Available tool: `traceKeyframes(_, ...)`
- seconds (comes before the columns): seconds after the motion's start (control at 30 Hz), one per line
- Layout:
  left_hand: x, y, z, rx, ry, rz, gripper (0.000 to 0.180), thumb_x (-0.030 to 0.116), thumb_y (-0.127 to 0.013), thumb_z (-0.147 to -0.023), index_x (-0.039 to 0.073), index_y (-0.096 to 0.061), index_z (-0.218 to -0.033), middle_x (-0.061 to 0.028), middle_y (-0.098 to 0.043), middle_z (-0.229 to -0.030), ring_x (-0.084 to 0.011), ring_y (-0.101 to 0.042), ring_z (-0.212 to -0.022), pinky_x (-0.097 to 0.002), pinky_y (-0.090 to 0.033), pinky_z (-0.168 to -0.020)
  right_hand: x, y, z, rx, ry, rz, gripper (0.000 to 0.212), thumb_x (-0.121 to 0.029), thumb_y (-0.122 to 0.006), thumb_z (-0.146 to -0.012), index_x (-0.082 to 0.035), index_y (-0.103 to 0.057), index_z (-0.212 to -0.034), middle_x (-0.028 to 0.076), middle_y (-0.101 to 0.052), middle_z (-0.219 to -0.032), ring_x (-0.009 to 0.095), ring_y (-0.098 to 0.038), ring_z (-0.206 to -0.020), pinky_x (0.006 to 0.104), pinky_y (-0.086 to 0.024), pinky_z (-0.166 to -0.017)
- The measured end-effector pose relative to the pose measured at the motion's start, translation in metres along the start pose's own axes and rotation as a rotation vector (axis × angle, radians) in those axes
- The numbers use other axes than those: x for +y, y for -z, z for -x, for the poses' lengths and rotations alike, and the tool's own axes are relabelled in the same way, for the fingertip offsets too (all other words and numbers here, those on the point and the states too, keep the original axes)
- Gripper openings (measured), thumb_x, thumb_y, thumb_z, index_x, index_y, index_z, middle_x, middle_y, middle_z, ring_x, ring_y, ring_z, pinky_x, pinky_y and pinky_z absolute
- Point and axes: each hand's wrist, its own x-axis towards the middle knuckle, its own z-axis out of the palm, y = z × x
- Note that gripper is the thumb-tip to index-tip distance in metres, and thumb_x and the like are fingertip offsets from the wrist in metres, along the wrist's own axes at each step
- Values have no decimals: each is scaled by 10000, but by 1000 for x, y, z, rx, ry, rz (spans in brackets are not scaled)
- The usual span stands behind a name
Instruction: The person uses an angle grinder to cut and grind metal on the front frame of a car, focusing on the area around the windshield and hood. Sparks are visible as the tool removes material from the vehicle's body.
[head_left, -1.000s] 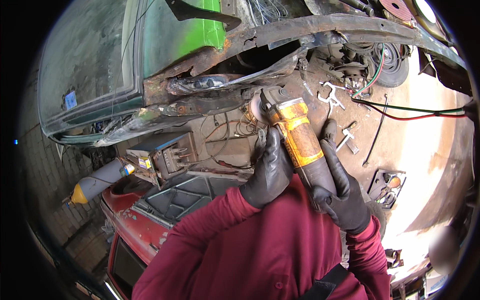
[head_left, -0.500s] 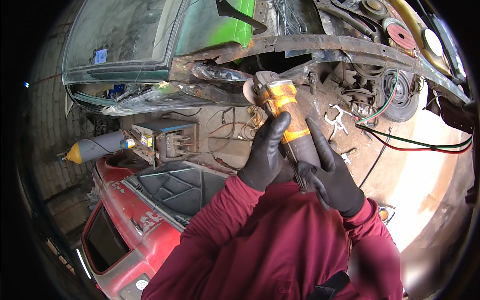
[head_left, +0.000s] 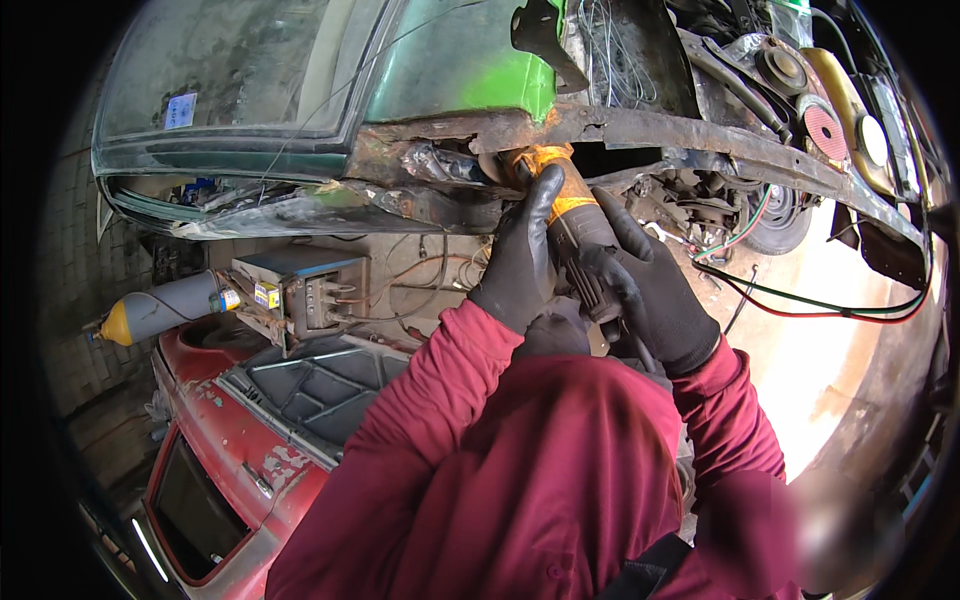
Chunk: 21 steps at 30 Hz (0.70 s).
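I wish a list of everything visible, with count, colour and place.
Angle grinder: one, yellow and black, upper centre
Stripped car: one, green and rusty, top
Red car: one, red, lower left
Gas cylinder: one, grey and yellow, left
Boxy machine: one, blue top, left
Hoses: two, red and green, right
Wheel: one, dark, right
Perforated disc: one, red, upper right
Round piece: one, white, upper right
Wire bundle: one, silvery, top
Gloved left hand: one, black, on grinder
Gloved right hand: one, black, on grinder
Sleeves: two, maroon, bottom centre
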Motion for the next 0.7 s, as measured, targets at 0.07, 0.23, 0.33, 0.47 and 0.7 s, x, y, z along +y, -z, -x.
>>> traceKeyframes(0.07, 3, 2, -4, 5, -46, -56, 538, 470, -764, -1117, 56, -639, -1437, -88, -739, -1187, -224, -781, -1037, -424, -682, -916, 2, -1, -9, -15, 23, 70, 659, -236, -657, -1111, 100, -512, -1659, 278, -488, -1776, 209, -611, -1461, 379, -481, -1236)
traceKeyframes(0.23, 7, -7, -12, 116, 30, 136, 537, 463, -766, -1116, 67, -630, -1451, -87, -729, -1215, -220, -773, -1062, -425, -677, -918, -22, 0, -23, -45, -233, -133, 682, -261, -669, -1096, 64, -523, -1678, 276, -504, -1762, 179, -659, -1379, 347, -523, -1176)
traceKeyframes(0.33, 1, -17, -6, 124, -78, 100, 540, 467, -761, -1120, 61, -631, -1451, -85, -730, -1217, -216, -773, -1059, -427, -674, -919, -46, 14, -20, -115, -307, -25, 596, -292, -661, -1097, 5, -601, -1610, 274, -470, -1786, 209, -671, -1374, 350, -525, -1170)
traceKeyframes(0.47, -5, -23, -5, 127, -127, 123, 516, 473, -754, -1123, 51, -657, -1404, -73, -737, -1202, -205, -770, -1046, -408, -656, -934, -46, 34, -23, -232, -114, 123, 391, -370, -617, -1133, -55, -748, -1323, 313, -376, -1833, 407, -611, -1510, 441, -461, -1256)
traceKeyframes(0.7, -18, -30, -22, 111, -32, 274, 415, 465, -752, -1113, 127, -686, -1345, -42, -756, -1145, -202, -772, -1003, -399, -657, -917, -18, 75, -37, -333, 315, 343, 312, -215, -616, -1066, -33, -764, -1271, 350, -412, -1800, 475, -694, -1422, 443, -548, -1167)
